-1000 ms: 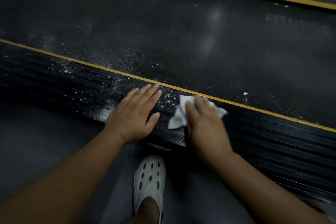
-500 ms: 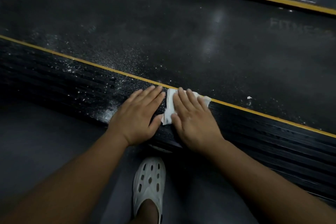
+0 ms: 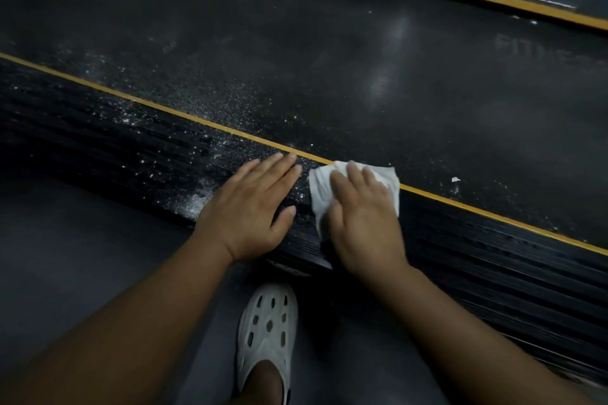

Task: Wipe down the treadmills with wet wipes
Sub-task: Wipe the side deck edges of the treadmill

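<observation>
The right hand is pressing down flat, fingers straight and slightly spread, on a white wipe at the centre of the frame. The wipe is lying under the fingers and palm, its edges showing past the fingertips and on both sides, across the yellow stripe. Just left of it, the left hand is resting open, fingers together, on the ribbed black side rail, which is showing white specks toward the left. Above the stripe, the dark belt is crossing the frame diagonally, dusty near the hands. At bottom centre, a white clog is standing on the grey floor.
</observation>
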A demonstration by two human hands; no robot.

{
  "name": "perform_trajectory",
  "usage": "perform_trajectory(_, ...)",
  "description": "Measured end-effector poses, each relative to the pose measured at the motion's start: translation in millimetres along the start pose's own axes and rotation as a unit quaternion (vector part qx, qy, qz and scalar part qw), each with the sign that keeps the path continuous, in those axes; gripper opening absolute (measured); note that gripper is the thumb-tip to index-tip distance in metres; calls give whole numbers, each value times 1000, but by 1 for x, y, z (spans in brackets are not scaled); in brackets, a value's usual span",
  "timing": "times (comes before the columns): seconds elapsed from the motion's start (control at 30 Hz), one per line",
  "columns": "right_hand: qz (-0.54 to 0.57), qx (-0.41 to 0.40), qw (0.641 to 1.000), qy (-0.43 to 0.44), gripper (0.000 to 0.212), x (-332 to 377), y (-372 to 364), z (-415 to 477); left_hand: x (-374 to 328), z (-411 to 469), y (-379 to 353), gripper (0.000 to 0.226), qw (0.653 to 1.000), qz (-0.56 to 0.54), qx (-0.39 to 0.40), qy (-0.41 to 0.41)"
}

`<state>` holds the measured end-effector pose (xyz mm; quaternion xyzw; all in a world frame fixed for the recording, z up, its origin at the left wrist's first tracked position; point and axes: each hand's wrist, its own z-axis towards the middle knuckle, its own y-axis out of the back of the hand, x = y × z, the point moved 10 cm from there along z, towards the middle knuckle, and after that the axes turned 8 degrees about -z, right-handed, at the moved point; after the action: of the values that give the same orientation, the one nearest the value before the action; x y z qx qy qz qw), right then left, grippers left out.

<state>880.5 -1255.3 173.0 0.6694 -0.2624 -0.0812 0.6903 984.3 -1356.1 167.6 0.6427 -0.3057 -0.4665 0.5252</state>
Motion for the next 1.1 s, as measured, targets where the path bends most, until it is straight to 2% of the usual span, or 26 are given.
perform_trajectory(0.07, -15, 1, 998, 62, 59, 21, -7, -5, 0, 0, 0, 71, 1000, 3, 0, -1)
perform_trajectory(0.13, -41, 10, 988, 150, 52, 24, -9, -31, -1, 1, 0, 70, 1000, 2, 3, -3)
perform_trajectory(0.23, 25, 19, 976, 217, 43, -4, 4, -63, 1, 1, 0, 71, 1000, 1, 1, -1)
perform_trajectory(0.3, 90, 22, 978, 187, 44, -32, 15, -61, 1, 0, -1, 71, 1000, -2, -1, 0)
perform_trajectory(0.33, 85, 25, 982, 167, 47, -41, 17, -57, 1, 0, -1, 72, 1000, -5, -1, 0)
perform_trajectory(0.43, -27, 54, 991, 117, 66, -31, 4, -31, 2, 0, -1, 72, 1000, -6, -3, 3)
perform_trajectory(0.53, -62, 82, 985, 139, 87, 20, -13, -13, 1, 1, -1, 71, 1000, -1, 0, -2)
perform_trajectory(0.6, -72, 92, 973, 198, 82, 35, -16, -23, 0, 2, -1, 71, 1000, 3, 4, -7)
perform_trajectory(0.7, -104, 102, 959, 242, 67, -3, -14, -55, 1, 1, -2, 71, 1000, 3, 8, -3)
perform_trajectory(0.8, -98, 83, 982, 141, 65, -36, -6, -42, 2, 1, -3, 71, 1000, 0, 6, 0)
perform_trajectory(0.87, -65, 74, 991, 90, 70, -19, -8, -22, 1, 2, -2, 71, 1000, 2, 8, 0)
perform_trajectory(0.9, -53, 70, 992, 95, 71, -4, -9, -20, 1, 1, -1, 71, 1000, 3, 8, 0)
perform_trajectory(0.97, -40, 58, 984, 162, 66, 18, -10, -35, 0, 1, 0, 71, 1000, 5, 5, -5)
perform_trajectory(1.03, -15, 62, 974, 219, 55, 9, -5, -60, 0, 1, -1, 71, 1000, 5, 6, -6)
perform_trajectory(1.1, 37, 36, 977, 209, 40, -18, 11, -64, 2, 1, -3, 71, 1000, -1, 6, -2)
